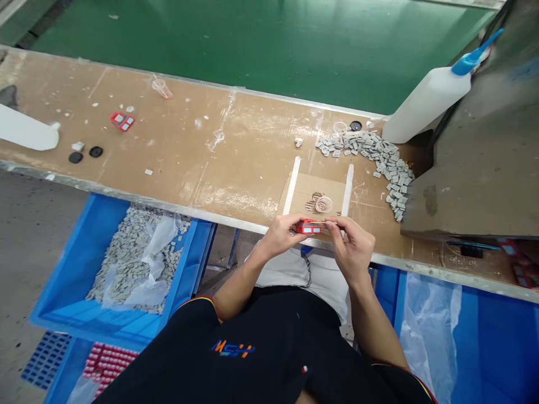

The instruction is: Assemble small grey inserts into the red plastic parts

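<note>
Red piece held over the desk's front edge

The brown desk point(256, 140), spotted with white marks, slants across the view, a green surface point(252, 50) beyond its far edge. A heap of grey tiles point(393, 163) and a white bottle point(425, 106) bound the right side; leftward there is a broad stretch with room for moving. A blue crate point(56, 280) stands below the front edge.

The left hand point(283, 234) has its fingers clamped on the red piece point(309, 227) — long axis running left to right, pale panels toward the person. The right hand point(352, 244) pinches a thin stick point(323, 223), which points left along the piece's top, near a clear cup point(324, 204).
</note>
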### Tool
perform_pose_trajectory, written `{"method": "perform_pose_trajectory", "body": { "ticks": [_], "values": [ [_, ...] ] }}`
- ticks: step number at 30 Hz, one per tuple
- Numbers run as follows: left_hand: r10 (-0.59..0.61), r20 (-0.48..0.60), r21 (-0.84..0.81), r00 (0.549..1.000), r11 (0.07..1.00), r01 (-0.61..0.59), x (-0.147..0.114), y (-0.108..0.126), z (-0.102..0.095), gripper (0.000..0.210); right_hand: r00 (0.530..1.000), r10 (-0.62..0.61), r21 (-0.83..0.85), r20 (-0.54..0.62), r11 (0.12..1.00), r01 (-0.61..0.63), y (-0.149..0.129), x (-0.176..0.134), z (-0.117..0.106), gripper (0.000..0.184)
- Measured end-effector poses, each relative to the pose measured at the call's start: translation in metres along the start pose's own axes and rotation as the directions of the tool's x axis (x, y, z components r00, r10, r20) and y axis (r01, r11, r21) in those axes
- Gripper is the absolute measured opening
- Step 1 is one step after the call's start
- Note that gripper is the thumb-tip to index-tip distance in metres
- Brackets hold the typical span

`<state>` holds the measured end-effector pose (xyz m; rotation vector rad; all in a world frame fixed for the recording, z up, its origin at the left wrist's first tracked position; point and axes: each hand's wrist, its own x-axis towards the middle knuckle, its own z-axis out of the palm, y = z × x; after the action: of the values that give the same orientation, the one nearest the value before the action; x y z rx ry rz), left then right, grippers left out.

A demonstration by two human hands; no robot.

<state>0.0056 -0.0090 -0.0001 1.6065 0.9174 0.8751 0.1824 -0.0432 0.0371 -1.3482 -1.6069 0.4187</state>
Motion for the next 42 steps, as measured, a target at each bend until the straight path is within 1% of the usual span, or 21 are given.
{"method": "perform_pose_trajectory", "body": {
  "ticks": [2, 5, 8, 11, 13, 15, 18, 19, 21, 23, 24, 26, 28, 29, 32, 34, 37, 39, 42],
  "values": [
    [0.007, -0.001, 0.005, 1.0, 1.0, -0.007, 0.0, -0.001, 0.0, 0.023, 0.999, -0.039, -0.014, 0.006, 0.999, 0.04, -0.001, 0.001, 0.0, 0.01],
    [0.02, -0.001, 0.008, 1.0, 1.0, -0.02, 0.0, -0.002, 0.0, 0.023, 0.999, -0.047, 0.01, 0.016, 0.999, 0.047, -0.002, 0.0, -0.001, 0.011],
    [0.007, -0.003, 0.009, 1.0, 1.0, -0.007, 0.0, -0.002, 0.0, 0.023, 1.0, 0.015, 0.043, -0.01, 0.999, -0.014, 0.004, 0.001, -0.004, 0.01],
    [-0.009, -0.006, -0.009, 1.0, 1.0, 0.009, 0.0, -0.001, -0.001, 0.024, 0.99, 0.098, 0.045, -0.1, 0.995, -0.094, 0.016, 0.007, -0.008, 0.011],
    [-0.01, -0.006, -0.024, 1.0, 1.0, 0.01, 0.0, 0.0, -0.001, 0.024, 0.985, 0.107, 0.015, -0.134, 0.994, -0.105, 0.024, 0.014, -0.005, 0.013],
    [-0.006, -0.006, -0.032, 1.0, 0.999, 0.005, 0.0, 0.0, -0.001, 0.023, 0.992, 0.078, -0.029, -0.095, 0.996, -0.081, 0.03, 0.02, 0.0, 0.018],
    [0.0, -0.004, -0.04, 1.0, 0.999, 0.0, 0.0, 0.0, -0.002, 0.022, 1.0, 0.021, -0.079, 0.022, 0.997, -0.02, 0.037, 0.028, 0.004, 0.021],
    [-0.001, -0.004, -0.042, 1.0, 0.999, 0.001, -0.001, -0.001, -0.002, 0.022, 0.999, 0.008, -0.094, 0.04, 0.996, -0.004, 0.041, 0.032, 0.001, 0.023],
    [-0.006, -0.003, -0.044, 1.0, 0.999, 0.006, -0.001, -0.002, -0.002, 0.022, 1.0, 0.013, -0.164, 0.029, 0.986, -0.008, 0.054, 0.043, -0.012, 0.025],
    [-0.01, -0.001, -0.037, 1.0, 0.999, 0.01, -0.001, -0.003, -0.003, 0.024, 0.998, 0.061, -0.298, -0.003, 0.953, -0.059, 0.072, 0.059, -0.029, 0.025],
    [-0.01, 0.002, -0.033, 1.0, 0.999, 0.011, -0.001, -0.004, -0.003, 0.024, 0.995, 0.098, -0.376, 0.0, 0.922, -0.091, 0.083, 0.069, -0.037, 0.024],
    [-0.01, 0.006, -0.028, 1.0, 1.0, 0.01, -0.002, -0.004, -0.003, 0.025, 0.981, 0.183, -0.516, 0.061, 0.847, -0.126, 0.103, 0.087, -0.049, 0.021],
    [-0.008, 0.011, -0.03, 1.0, 1.0, 0.009, -0.002, -0.005, -0.003, 0.025, 0.958, 0.258, -0.619, 0.128, 0.775, -0.126, 0.117, 0.102, -0.053, 0.02],
    [-0.006, 0.012, -0.031, 1.0, 1.0, 0.006, -0.002, -0.004, -0.004, 0.025, 0.948, 0.284, -0.658, 0.143, 0.743, -0.123, 0.121, 0.108, -0.052, 0.02],
    [0.003, 0.018, -0.032, 1.0, 0.999, -0.003, -0.003, -0.004, -0.004, 0.024, 0.935, 0.33, -0.733, 0.129, 0.667, -0.134, 0.126, 0.118, -0.049, 0.024],
    [0.006, 0.025, -0.04, 1.0, 0.999, -0.005, -0.003, -0.004, -0.005, 0.023, 0.931, 0.345, -0.751, 0.116, 0.644, -0.145, 0.126, 0.121, -0.049, 0.025],
    [-0.004, 0.03, -0.059, 1.0, 0.998, 0.006, -0.004, -0.005, -0.006, 0.025, 0.935, 0.336, -0.761, 0.112, 0.634, -0.137, 0.122, 0.122, -0.051, 0.025],
    [-0.01, 0.03, -0.07, 0.999, 0.997, 0.012, -0.004, -0.005, -0.007, 0.026, 0.932, 0.343, -0.791, 0.117, 0.6, -0.122, 0.118, 0.121, -0.05, 0.028],
    [-0.003, 0.034, -0.086, 0.999, 0.996, 0.006, -0.005, -0.005, -0.007, 0.025, 0.922, 0.368, -0.838, 0.121, 0.536, -0.104, 0.112, 0.122, -0.042, 0.036]
  ]
}}
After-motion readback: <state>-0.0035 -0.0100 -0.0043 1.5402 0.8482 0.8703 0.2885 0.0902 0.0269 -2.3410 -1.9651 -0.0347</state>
